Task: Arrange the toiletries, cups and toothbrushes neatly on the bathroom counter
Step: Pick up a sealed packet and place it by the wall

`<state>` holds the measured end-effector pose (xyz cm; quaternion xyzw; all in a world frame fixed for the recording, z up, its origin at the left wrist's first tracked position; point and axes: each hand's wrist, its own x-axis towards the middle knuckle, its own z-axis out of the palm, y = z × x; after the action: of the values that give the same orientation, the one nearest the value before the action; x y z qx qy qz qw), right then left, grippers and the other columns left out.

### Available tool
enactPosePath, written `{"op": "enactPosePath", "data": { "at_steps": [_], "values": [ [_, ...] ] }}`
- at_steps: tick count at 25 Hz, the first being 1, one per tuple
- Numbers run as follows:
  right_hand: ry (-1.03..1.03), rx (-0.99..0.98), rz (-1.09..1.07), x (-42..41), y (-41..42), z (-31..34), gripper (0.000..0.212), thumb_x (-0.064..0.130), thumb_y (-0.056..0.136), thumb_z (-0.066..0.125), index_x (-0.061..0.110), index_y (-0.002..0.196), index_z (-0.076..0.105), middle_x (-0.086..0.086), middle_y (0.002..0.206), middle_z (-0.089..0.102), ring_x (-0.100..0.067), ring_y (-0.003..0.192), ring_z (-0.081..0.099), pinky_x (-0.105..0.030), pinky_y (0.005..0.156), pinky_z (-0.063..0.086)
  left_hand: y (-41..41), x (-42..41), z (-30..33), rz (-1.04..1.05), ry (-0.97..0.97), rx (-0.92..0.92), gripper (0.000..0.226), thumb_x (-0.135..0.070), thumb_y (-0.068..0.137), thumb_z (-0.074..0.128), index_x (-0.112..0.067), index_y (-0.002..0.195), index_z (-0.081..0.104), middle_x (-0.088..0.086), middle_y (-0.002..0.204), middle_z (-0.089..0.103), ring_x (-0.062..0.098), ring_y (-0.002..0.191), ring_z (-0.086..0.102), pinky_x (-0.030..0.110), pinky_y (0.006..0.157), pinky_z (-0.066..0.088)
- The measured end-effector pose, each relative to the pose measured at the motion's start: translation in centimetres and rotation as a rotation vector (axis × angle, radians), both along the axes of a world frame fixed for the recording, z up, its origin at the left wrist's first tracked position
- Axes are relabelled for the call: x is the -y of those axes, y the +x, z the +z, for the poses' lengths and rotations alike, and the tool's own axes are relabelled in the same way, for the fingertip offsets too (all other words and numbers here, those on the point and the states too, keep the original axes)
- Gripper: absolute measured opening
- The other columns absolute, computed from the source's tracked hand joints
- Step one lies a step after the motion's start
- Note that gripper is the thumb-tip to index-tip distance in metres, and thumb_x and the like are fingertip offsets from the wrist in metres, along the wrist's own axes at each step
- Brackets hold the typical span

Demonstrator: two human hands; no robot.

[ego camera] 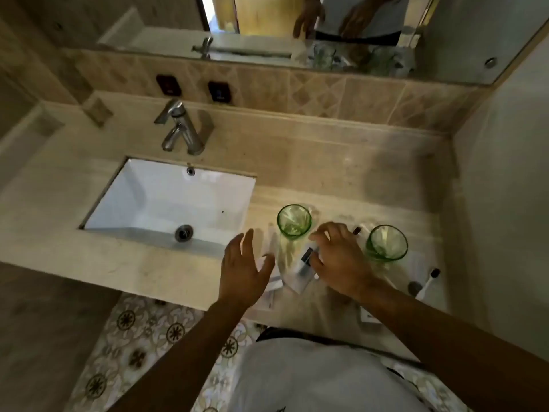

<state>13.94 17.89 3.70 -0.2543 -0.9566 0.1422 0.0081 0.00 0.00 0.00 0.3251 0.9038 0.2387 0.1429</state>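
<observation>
Two green glass cups stand upright on the beige counter point(341, 173), the left cup point(294, 221) near the sink and the right cup point(386, 243) further right. Between them lie white toiletry packets point(298, 281) and a small white tube with a dark label point(306, 258). My right hand point(338, 257) hovers over that tube, fingers curled near it; whether it grips the tube is unclear. My left hand point(243, 269) is spread open above white packets point(271, 292) at the counter's front edge. A white toothbrush with a dark head point(427, 282) lies at the far right.
A white rectangular sink point(124, 200) with a chrome tap point(181, 129) takes up the left of the counter. A mirror point(166, 22) runs along the back wall. A small white box point(370, 315) sits at the front edge. A wall point(505, 188) bounds the right side.
</observation>
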Motion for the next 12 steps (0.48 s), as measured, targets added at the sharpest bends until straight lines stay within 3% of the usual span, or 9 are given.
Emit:
{"op": "enactPosePath", "data": {
  "at_steps": [3, 5, 7, 9, 12],
  "values": [
    [-0.114, 0.118, 0.013, 1.6, -0.9, -2.1, 0.029, 0.030, 0.086, 0.052, 0.023, 0.111, 0.066, -0.004, 0.111, 0.064, -0.025, 0.106, 0.058, -0.037, 0.089, 0.047, 0.1, 2.5, -2.2, 0.064, -0.096, 0.057, 0.061, -0.034, 0.091, 0.057, -0.010, 0.146, 0.042, 0.018, 0.136, 0.054, 0.038, 0.124, 0.047, 0.045, 0.104, 0.041],
    [-0.310, 0.218, -0.011, 3.6, -1.7, -3.3, 0.037, 0.029, 0.088, 0.053, 0.023, 0.124, 0.056, -0.006, 0.119, 0.062, -0.025, 0.108, 0.060, -0.040, 0.091, 0.050, 0.2, 3.9, -3.3, 0.108, -0.149, 0.153, 0.047, -0.020, 0.092, 0.056, -0.008, 0.137, 0.053, 0.019, 0.126, 0.061, 0.037, 0.115, 0.054, 0.041, 0.100, 0.042],
    [-0.382, 0.264, 0.032, 5.9, -2.7, -4.6, 0.055, 0.030, 0.088, 0.055, 0.027, 0.141, 0.040, -0.009, 0.128, 0.055, -0.030, 0.113, 0.058, -0.043, 0.092, 0.051, 0.3, 4.2, -3.8, 0.134, -0.172, 0.212, 0.037, -0.012, 0.094, 0.051, -0.008, 0.130, 0.060, 0.017, 0.123, 0.064, 0.035, 0.112, 0.059, 0.038, 0.098, 0.044],
    [-0.353, 0.308, 0.095, 8.0, -3.6, -5.4, 0.063, 0.034, 0.090, 0.054, 0.036, 0.148, 0.028, -0.009, 0.134, 0.051, -0.031, 0.116, 0.057, -0.043, 0.092, 0.052, 0.4, 4.3, -4.1, 0.138, -0.174, 0.244, 0.035, -0.011, 0.095, 0.049, -0.008, 0.127, 0.063, 0.016, 0.123, 0.066, 0.033, 0.110, 0.062, 0.039, 0.096, 0.048],
    [-0.305, 0.311, 0.145, 9.3, -3.8, -6.2, 0.058, 0.037, 0.093, 0.049, 0.040, 0.147, 0.029, -0.008, 0.129, 0.052, -0.029, 0.111, 0.058, -0.039, 0.088, 0.052, 0.7, 4.4, -4.9, 0.094, -0.121, 0.247, 0.034, -0.017, 0.093, 0.053, -0.009, 0.125, 0.063, 0.013, 0.118, 0.067, 0.032, 0.105, 0.063, 0.040, 0.092, 0.051]
  ]
}}
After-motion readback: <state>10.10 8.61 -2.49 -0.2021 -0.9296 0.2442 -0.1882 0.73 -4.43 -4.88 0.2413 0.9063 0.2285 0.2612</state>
